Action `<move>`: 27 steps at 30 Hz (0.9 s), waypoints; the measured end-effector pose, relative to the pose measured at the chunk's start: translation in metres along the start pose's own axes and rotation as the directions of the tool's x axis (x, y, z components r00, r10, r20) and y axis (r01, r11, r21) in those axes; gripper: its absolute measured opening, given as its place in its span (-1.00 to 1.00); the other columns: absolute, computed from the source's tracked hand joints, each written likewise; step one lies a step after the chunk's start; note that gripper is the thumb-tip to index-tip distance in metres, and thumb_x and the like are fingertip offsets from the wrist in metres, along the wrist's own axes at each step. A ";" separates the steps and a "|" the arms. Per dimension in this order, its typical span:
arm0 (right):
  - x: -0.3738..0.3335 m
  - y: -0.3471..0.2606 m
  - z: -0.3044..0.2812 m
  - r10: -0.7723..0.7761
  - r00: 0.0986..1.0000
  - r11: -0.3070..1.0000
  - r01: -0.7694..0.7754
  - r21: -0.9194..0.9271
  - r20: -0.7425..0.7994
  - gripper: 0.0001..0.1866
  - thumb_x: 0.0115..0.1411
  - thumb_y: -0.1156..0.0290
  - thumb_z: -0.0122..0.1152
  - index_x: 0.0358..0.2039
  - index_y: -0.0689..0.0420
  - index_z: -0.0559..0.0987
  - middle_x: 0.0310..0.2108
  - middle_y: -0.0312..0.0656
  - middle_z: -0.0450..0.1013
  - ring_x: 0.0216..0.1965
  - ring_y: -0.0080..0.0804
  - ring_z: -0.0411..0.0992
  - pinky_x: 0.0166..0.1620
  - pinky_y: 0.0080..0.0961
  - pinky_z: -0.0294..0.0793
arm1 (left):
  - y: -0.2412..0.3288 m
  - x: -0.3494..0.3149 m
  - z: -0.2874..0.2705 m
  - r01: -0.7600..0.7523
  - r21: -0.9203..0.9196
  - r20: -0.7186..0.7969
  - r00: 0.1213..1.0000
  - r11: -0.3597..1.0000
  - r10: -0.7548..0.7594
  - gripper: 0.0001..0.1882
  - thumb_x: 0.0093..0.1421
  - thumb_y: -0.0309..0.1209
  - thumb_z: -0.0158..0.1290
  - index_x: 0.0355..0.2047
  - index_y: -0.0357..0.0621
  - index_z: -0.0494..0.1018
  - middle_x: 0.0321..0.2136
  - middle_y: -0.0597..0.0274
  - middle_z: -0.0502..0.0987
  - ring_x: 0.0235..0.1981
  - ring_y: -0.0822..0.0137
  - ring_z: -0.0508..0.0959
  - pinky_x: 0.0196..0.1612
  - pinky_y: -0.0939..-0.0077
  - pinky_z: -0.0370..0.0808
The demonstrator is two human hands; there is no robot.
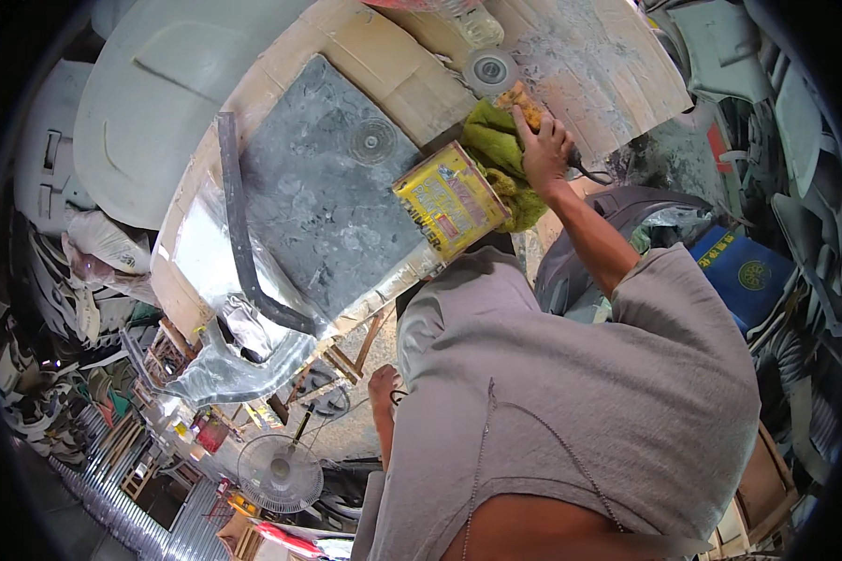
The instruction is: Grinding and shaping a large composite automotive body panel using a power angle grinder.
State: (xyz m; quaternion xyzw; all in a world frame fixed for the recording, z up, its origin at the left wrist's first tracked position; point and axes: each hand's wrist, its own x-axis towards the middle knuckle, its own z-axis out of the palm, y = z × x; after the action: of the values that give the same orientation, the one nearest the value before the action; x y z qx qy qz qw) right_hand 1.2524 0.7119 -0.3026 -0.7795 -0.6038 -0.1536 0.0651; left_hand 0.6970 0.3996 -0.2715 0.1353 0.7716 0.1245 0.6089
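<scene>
My right hand [544, 150] is closed around an orange-and-black tool [522, 105], mostly hidden under the fingers; a dark cord trails from its near end, and its exact kind is unclear. Beneath and beside it, a crumpled green cloth [496, 140] touches a yellow rectangular tin [451, 201]. That tin stands at the near edge of a cardboard-covered work surface [398, 89]. Beyond the tool is a round grey disc [491, 72]. Down by my side, my left hand [384, 381] has its fingers curled in; whatever they hold, if anything, is hidden.
A dark grey slab [323, 187] bears a clear round disc [372, 142]. Along its left side runs a bent black strip [239, 224]. A clear bottle [480, 26] lies at the far edge. A standing fan [281, 472] is at lower left; a blue bag [744, 276] lies right.
</scene>
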 end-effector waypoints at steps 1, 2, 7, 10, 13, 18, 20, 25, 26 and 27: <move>0.001 -0.005 -0.003 -0.025 1.000 1.000 0.024 -0.006 -0.015 -0.31 0.14 0.50 0.00 0.29 -0.38 0.38 -0.01 -0.11 0.30 0.02 -0.13 0.24 0.06 -0.15 0.17 | -0.003 0.005 -0.004 0.009 0.013 0.002 1.000 1.000 -0.009 -0.66 0.26 -0.30 0.08 -0.05 -0.27 0.51 -0.29 0.25 0.58 -0.29 0.39 0.60 -0.26 0.51 0.49; 0.000 -0.003 -0.003 -0.006 1.000 1.000 0.006 0.002 -0.001 -0.29 0.13 0.52 0.00 0.30 -0.38 0.37 0.00 -0.11 0.30 0.03 -0.13 0.24 0.08 -0.15 0.15 | -0.004 0.012 -0.010 0.008 0.020 0.002 1.000 1.000 -0.008 -0.66 0.26 -0.30 0.08 -0.05 -0.27 0.51 -0.29 0.25 0.58 -0.29 0.39 0.60 -0.26 0.51 0.49; -0.002 0.011 0.002 0.046 0.999 0.998 -0.048 0.052 0.027 -0.27 0.11 0.53 0.01 0.29 -0.40 0.38 0.02 -0.12 0.28 0.04 -0.11 0.22 0.09 -0.14 0.14 | 0.028 -0.005 0.011 -0.041 0.101 -0.107 0.993 0.994 0.052 -0.65 0.27 -0.27 0.07 -0.05 -0.26 0.51 -0.23 0.22 0.61 -0.23 0.35 0.62 -0.21 0.47 0.49; 0.005 0.003 -0.002 0.040 0.999 0.993 -0.043 0.113 0.028 -0.26 0.08 0.53 0.04 0.28 -0.40 0.39 0.03 -0.11 0.27 0.05 -0.11 0.20 0.09 -0.12 0.14 | 0.018 -0.010 0.001 -0.027 0.109 -0.134 0.990 0.994 0.041 -0.65 0.28 -0.27 0.07 -0.04 -0.26 0.50 -0.21 0.19 0.61 -0.21 0.34 0.62 -0.19 0.46 0.49; 0.002 0.011 -0.005 0.080 0.997 0.986 -0.082 0.147 0.023 -0.24 0.05 0.52 0.08 0.28 -0.40 0.39 0.05 -0.10 0.27 0.07 -0.09 0.19 0.09 -0.10 0.15 | 0.038 -0.021 0.014 -0.011 0.181 -0.125 0.992 0.983 0.034 -0.63 0.28 -0.26 0.06 -0.02 -0.27 0.50 -0.22 0.19 0.61 -0.23 0.34 0.62 -0.20 0.47 0.49; 0.004 0.012 -0.002 0.107 0.992 0.952 -0.123 0.281 0.070 -0.15 -0.04 0.49 0.23 0.30 -0.42 0.35 0.09 -0.06 0.29 0.13 -0.03 0.22 0.15 -0.01 0.15 | 0.019 -0.025 0.017 -0.085 0.100 -0.134 0.986 0.991 0.098 -0.65 0.25 -0.28 0.09 -0.08 -0.30 0.54 -0.26 0.16 0.62 -0.26 0.36 0.61 -0.20 0.50 0.50; 0.007 0.010 -0.010 0.091 0.991 0.951 -0.115 0.286 0.096 -0.15 -0.05 0.47 0.26 0.30 -0.43 0.36 0.08 -0.06 0.29 0.11 -0.02 0.24 0.14 -0.01 0.19 | -0.005 -0.011 0.005 -0.129 0.108 -0.065 0.988 0.986 0.137 -0.65 0.22 -0.28 0.09 -0.12 -0.33 0.56 -0.30 0.13 0.63 -0.28 0.39 0.61 -0.20 0.51 0.50; 0.010 0.000 -0.015 0.091 0.988 0.953 -0.123 0.279 0.124 -0.19 0.01 0.44 0.23 0.29 -0.47 0.34 0.11 -0.08 0.28 0.13 0.03 0.22 0.16 0.04 0.17 | -0.006 -0.013 0.023 -0.139 0.188 -0.101 0.982 0.972 0.160 -0.62 0.22 -0.26 0.08 -0.11 -0.34 0.57 -0.34 0.11 0.64 -0.32 0.40 0.60 -0.21 0.51 0.50; 0.013 -0.003 -0.017 0.105 0.983 0.954 -0.142 0.264 0.149 -0.23 0.03 0.43 0.24 0.27 -0.46 0.38 0.09 -0.07 0.31 0.10 0.03 0.27 0.14 0.02 0.22 | -0.010 -0.020 0.025 -0.148 0.151 -0.164 0.971 0.977 0.172 -0.63 0.21 -0.25 0.07 -0.14 -0.33 0.58 -0.34 0.12 0.64 -0.32 0.39 0.61 -0.21 0.50 0.51; 0.018 -0.003 -0.019 0.090 0.978 0.918 -0.156 0.365 0.189 -0.30 0.04 0.42 0.25 0.22 -0.40 0.44 0.04 -0.05 0.37 0.06 0.01 0.33 0.11 -0.05 0.29 | -0.018 -0.028 0.027 -0.156 0.111 -0.235 0.955 0.981 0.179 -0.64 0.21 -0.25 0.07 -0.16 -0.32 0.59 -0.34 0.12 0.64 -0.33 0.37 0.61 -0.20 0.49 0.51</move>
State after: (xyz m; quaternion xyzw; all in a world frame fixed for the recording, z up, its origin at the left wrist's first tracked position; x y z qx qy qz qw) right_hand 1.2501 0.7242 -0.2787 -0.7990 -0.5750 0.0363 0.1723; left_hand 0.7288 0.3732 -0.2594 0.2115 0.8313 0.1559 0.4897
